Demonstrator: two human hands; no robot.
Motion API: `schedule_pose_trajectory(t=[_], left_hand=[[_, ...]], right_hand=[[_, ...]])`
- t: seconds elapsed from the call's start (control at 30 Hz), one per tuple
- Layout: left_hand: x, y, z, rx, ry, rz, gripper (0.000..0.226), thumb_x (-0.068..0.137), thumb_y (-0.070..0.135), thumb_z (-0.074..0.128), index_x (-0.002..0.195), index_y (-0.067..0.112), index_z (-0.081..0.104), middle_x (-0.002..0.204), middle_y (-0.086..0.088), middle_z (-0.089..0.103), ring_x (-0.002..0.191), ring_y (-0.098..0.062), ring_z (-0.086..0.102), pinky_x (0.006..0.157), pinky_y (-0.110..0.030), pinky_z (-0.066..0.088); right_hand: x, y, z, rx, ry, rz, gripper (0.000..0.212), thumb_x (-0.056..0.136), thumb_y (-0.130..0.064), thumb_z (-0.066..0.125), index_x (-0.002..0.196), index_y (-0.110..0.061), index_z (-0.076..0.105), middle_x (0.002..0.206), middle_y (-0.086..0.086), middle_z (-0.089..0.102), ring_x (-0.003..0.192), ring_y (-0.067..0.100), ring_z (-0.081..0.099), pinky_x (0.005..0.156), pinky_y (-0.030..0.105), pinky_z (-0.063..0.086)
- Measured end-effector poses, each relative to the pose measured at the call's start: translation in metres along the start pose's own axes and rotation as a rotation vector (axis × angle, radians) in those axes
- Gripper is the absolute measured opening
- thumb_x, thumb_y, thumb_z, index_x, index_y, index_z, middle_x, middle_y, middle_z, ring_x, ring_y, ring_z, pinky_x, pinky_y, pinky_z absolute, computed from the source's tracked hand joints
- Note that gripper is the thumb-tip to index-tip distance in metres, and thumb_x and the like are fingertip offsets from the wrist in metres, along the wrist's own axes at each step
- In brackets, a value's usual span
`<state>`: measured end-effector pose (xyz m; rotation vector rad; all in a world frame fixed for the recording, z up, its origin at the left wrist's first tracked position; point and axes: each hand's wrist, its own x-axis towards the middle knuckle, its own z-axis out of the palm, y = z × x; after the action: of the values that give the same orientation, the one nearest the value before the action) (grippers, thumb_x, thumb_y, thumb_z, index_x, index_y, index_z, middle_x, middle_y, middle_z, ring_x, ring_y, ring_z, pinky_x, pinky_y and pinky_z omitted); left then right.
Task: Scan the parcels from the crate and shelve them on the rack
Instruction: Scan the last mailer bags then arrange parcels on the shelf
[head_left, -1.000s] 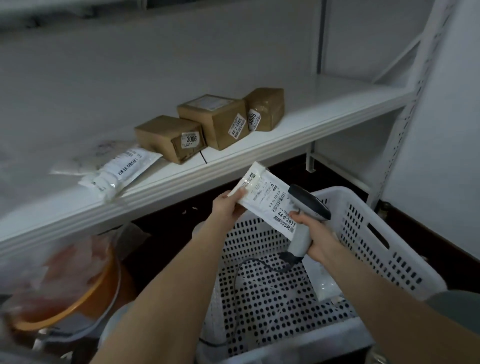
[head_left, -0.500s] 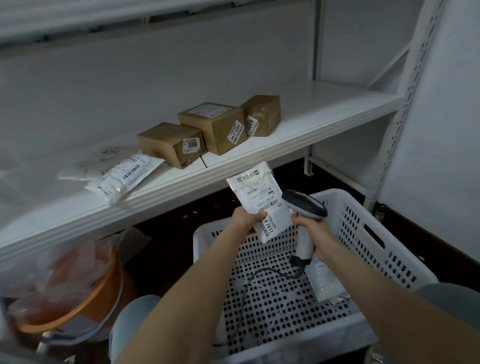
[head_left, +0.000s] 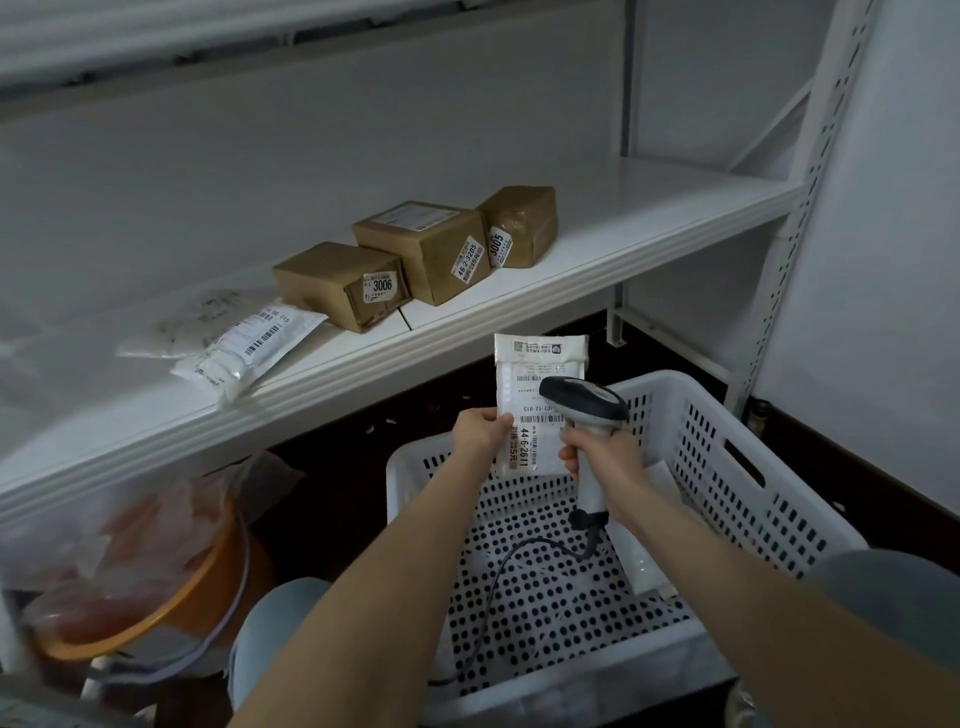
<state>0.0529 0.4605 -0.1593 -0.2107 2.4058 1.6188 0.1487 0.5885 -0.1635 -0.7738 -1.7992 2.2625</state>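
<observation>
- Parcel (head_left: 540, 384) — a flat white mailer with barcode labels — stands upright above the white crate (head_left: 727, 457), pinched at its lower left edge by the left hand (head_left: 480, 434).
- Right hand (head_left: 605, 457) is wrapped around the grip of a corded scanner (head_left: 584, 402), whose head overlaps the parcel's right edge.
- Another white packet (head_left: 652, 551) lies in the crate, I think, partly hidden by the right forearm.
- On the rack shelf (head_left: 649, 208), far left to right: two pale mailers (head_left: 244, 345), then three brown boxes (head_left: 426, 249) side by side.
- An orange basin (head_left: 156, 613) sits under the shelf, near left.
</observation>
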Motion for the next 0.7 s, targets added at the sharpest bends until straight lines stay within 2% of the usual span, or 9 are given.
schedule_pose_trajectory(t=[0.2, 0.37, 0.5, 0.57, 0.7], left_hand=[[0.004, -0.004, 0.005, -0.016, 0.066, -0.032, 0.014, 0.092, 0.015, 0.063, 0.100, 0.006, 0.070, 0.093, -0.010, 0.071, 0.088, -0.025, 0.069, 0.085, -0.040, 0.057], [0.007, -0.006, 0.005, -0.073, 0.110, -0.059, 0.013, 0.086, 0.014, 0.070, 0.097, 0.007, 0.072, 0.090, -0.010, 0.071, 0.082, -0.025, 0.069, 0.080, -0.042, 0.059], [0.009, -0.007, 0.005, -0.098, 0.122, -0.076, 0.012, 0.085, 0.012, 0.071, 0.097, 0.007, 0.071, 0.091, -0.011, 0.071, 0.079, -0.025, 0.069, 0.078, -0.041, 0.059], [0.010, -0.008, 0.004, -0.115, 0.134, -0.080, 0.003, 0.085, 0.010, 0.071, 0.088, 0.010, 0.070, 0.091, -0.011, 0.071, 0.081, -0.025, 0.069, 0.081, -0.041, 0.058], [0.014, -0.013, 0.004, -0.149, 0.143, -0.096, 0.015, 0.082, 0.007, 0.073, 0.072, 0.016, 0.067, 0.088, -0.012, 0.072, 0.084, -0.028, 0.069, 0.082, -0.042, 0.058]], right_hand=[[-0.001, 0.002, 0.003, 0.020, 0.036, 0.014, 0.006, 0.084, -0.007, 0.068, 0.079, -0.005, 0.068, 0.065, 0.007, 0.067, 0.051, 0.011, 0.056, 0.055, 0.026, 0.046], [-0.005, 0.001, 0.004, -0.073, 0.048, -0.040, 0.008, 0.085, -0.006, 0.067, 0.076, -0.006, 0.067, 0.060, 0.006, 0.063, 0.052, 0.013, 0.055, 0.055, 0.025, 0.046], [-0.011, 0.005, 0.013, -0.137, 0.109, -0.085, 0.011, 0.083, -0.007, 0.066, 0.074, 0.000, 0.067, 0.059, 0.006, 0.065, 0.052, 0.013, 0.058, 0.057, 0.023, 0.047], [-0.013, 0.008, 0.018, -0.154, 0.132, -0.102, 0.012, 0.082, -0.008, 0.068, 0.076, 0.002, 0.068, 0.056, 0.004, 0.065, 0.049, 0.011, 0.059, 0.057, 0.024, 0.047], [-0.017, 0.015, 0.024, -0.178, 0.161, -0.133, 0.013, 0.080, -0.010, 0.070, 0.072, 0.000, 0.068, 0.058, 0.005, 0.065, 0.051, 0.014, 0.060, 0.060, 0.032, 0.053]])
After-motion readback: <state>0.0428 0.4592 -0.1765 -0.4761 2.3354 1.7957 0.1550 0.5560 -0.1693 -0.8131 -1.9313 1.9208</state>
